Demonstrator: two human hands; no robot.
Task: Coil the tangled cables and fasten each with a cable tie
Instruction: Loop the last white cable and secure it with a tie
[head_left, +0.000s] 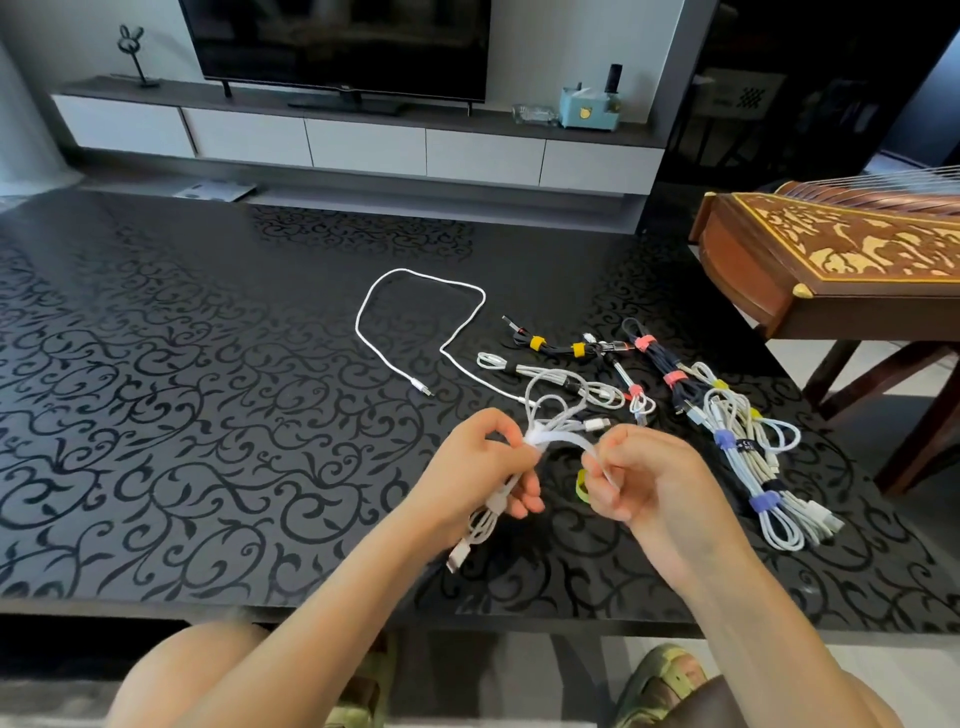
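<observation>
- A glossy black table with a grey scroll pattern (208, 415) is the work surface in a living room. The person sits at its near edge, with bare knees and green sandals (665, 680) showing below it.
- Just above the near part of the table, the left hand (483, 467) curls its fingers round the waist of a thin white cable folded into a coil (491, 512). The loops fan away from the body and the plug ends hang below the palm. Gripping at the middle likely keeps the loops from springing apart.
- The right hand (644, 483) pinches the free end of a white fabric tie strap (566, 446), which stretches from the coil's waist across to it. The strap looks to be mid-fastening, pulled snug before it is wrapped closed.
- A yellow-green tie strap (581, 487) lies on the table just beneath the right hand, probably kept close for the next cable.
- To the right, finished bundles lie grouped together: pale ones with purple ties (748, 467), and dark ones with pink ties (662, 366) and yellow ties (556, 347).
- Further out, a long white cable (415, 270) sprawls uncoiled, apparently the only one left.
- Beyond the table, a carved wooden zither (831, 249) stands at the right, and a black television (337, 41) sits on a low white cabinet (363, 140).
</observation>
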